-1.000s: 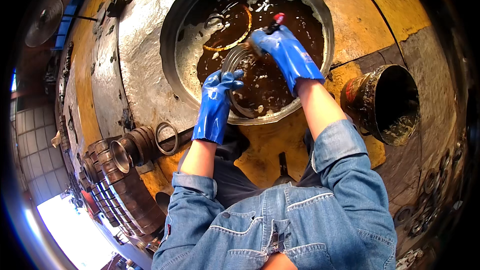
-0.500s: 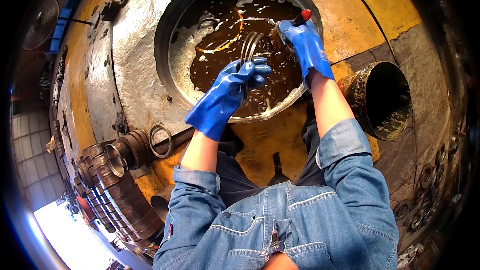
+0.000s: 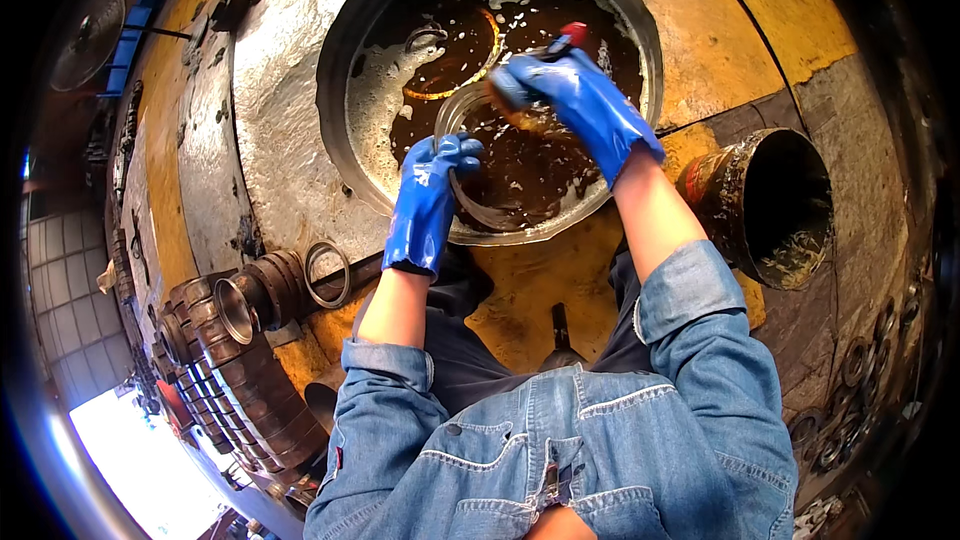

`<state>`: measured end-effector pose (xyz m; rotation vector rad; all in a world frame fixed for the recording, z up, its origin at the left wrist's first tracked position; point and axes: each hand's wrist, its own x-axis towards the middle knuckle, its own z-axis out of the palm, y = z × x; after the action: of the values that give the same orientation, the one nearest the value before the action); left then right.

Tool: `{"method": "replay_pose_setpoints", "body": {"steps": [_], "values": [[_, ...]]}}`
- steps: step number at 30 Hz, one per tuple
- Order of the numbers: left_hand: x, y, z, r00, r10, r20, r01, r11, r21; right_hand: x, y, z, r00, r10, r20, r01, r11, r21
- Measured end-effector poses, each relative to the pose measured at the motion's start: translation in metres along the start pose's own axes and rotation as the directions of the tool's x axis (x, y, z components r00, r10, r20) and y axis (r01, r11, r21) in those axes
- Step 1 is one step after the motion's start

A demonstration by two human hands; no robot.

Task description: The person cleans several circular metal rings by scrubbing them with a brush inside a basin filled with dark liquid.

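In the upper middle of the frame a large round basin (image 3: 345, 155) holds dark brown oily liquid, and both blue-gloved hands work inside it. The left hand (image 3: 428, 202), just left of centre, has its grip pinching the near rim of a thin metal ring (image 3: 475, 202) that stands half out of the liquid. The right hand (image 3: 575, 100), above and to the right, is closed around a brush with a red-tipped handle (image 3: 572, 35), its bristle end pressed to the ring's upper edge. The ring looks stiff and fairly light, but coated in oil it is likely slippery; a firm pinch across its flat rim, as the left hand has it, seems the safest hold, and the wet gloves may slide if the hold is loose. A second ring (image 3: 470, 65) lies sunk in the liquid higher up. At the right of the frame stands an open rusty pipe end (image 3: 790, 205); at the lower left lie stacked ribbed metal parts (image 3: 235, 340) and a loose ring (image 3: 328, 273).
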<state>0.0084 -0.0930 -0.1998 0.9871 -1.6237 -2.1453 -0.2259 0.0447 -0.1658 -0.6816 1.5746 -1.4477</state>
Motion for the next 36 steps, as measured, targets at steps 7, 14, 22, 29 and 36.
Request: {"method": "replay_pose_setpoints", "body": {"steps": [7,14,22,29,36], "values": [[-0.005,0.006,0.000,1.000,-0.009,-0.026,0.009,1.000,-0.008,-0.013,-0.046,0.051,0.998,0.064,0.012,-0.061,0.984,-0.166],[-0.008,0.012,0.006,0.999,-0.021,-0.044,0.021,1.000,-0.008,0.009,-0.015,0.023,0.981,0.090,-0.171,-0.118,0.980,-0.162],[-0.010,0.019,0.013,1.000,-0.009,-0.005,0.009,0.999,0.037,0.020,-0.008,0.025,0.964,0.125,-0.236,-0.204,0.913,-0.353],[-0.006,0.045,0.031,0.945,-0.215,0.244,0.234,0.971,-0.051,0.020,0.046,-0.016,0.841,0.141,-0.522,-0.308,0.918,-0.249],[-0.002,0.029,0.059,0.923,-0.009,0.384,0.108,0.966,-0.236,-0.024,0.003,-0.022,0.778,0.020,-0.628,-0.085,0.994,-0.074]]}}
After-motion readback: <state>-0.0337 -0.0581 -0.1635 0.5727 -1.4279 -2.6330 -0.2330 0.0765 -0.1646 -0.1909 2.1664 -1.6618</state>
